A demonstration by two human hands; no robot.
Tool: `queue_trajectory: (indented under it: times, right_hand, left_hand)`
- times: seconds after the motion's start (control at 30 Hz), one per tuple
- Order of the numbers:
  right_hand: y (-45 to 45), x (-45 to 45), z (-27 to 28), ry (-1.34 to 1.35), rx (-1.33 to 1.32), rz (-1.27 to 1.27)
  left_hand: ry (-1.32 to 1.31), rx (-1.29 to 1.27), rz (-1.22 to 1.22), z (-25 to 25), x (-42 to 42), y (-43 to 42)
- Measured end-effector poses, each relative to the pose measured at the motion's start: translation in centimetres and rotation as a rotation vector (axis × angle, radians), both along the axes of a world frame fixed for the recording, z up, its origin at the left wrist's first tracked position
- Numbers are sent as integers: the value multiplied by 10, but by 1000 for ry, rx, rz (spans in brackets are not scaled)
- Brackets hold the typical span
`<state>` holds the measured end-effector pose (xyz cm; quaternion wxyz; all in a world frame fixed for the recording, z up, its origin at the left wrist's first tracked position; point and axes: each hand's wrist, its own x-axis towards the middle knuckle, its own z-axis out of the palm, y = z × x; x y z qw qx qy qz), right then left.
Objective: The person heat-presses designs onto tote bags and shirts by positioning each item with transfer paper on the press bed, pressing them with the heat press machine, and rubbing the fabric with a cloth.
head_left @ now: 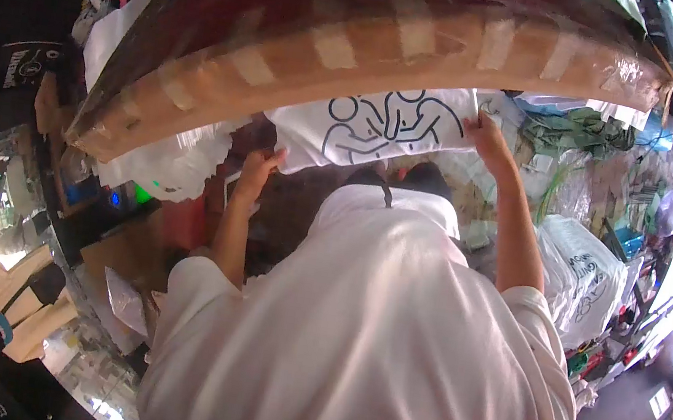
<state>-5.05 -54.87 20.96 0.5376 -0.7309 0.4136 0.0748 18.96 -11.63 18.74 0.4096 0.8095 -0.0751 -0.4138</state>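
Note:
A white cloth (380,135) printed with dark line-drawn figures is stretched between my two hands, its far part hidden beneath the table edge. My left hand (261,168) pinches its near left corner between thumb and fingers. At the opposite side, my right hand (488,142) grips the right edge, thumb up. The cloth hangs above my lap, close to the table's front edge (333,44), which is tan with pale tape strips across it.
White crumpled plastic (177,163) hangs below the table at left. A printed white plastic bag (583,276) stands on the right, near green plastic scraps (564,125). A cardboard box (126,255) lies beside my left arm.

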Motion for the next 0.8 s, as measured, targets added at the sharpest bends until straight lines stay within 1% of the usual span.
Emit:
queue_trajectory:
  times: [0.03,0.07,0.1,0.23,0.27,0.3,0.33,0.37,0.43,0.47,0.57,0.6,0.63,0.7,0.8]
  right_hand:
    - [2,2,0,-6,-11,-4]
    - [6,2,-3,-3,-79,-32]
    - [8,2,-5,5,-144,-60]
    - [1,2,-18,30,-127,-3]
    - [0,4,-18,25,-118,10]
    - [2,0,-14,24,-104,18]
    - [12,5,8,46,-89,-31]
    - [12,1,1,49,-90,-46]
    - [12,-2,-16,53,-237,-41]
    - [14,0,-10,102,-276,-26]
    - [16,-2,-23,46,-229,-100]
    - [20,-1,-10,55,-245,-59]
    - [25,-1,-10,54,-243,-76]
    - [27,2,-15,49,-329,-120]
    - [28,6,-17,64,-320,-139]
  left_hand:
    - [20,-71,45,-7,3,0]
    - [82,-110,116,16,-4,-15]
    - [149,-147,187,28,-8,-22]
    - [181,-98,128,8,-3,-10]
    - [182,-105,125,16,-4,-14]
    - [187,-107,119,20,-7,-14]
    - [201,-93,103,19,-10,-9]
    - [161,-85,113,15,-7,-11]
    - [117,-72,119,15,-5,-15]
    - [80,-46,82,19,-2,-18]
    - [20,36,16,32,-6,-17]
    - [-8,68,6,36,-7,-21]
    - [-37,98,-3,39,-6,-25]
    - [-53,117,-33,39,-5,-25]
    - [-106,146,-87,32,0,-21]
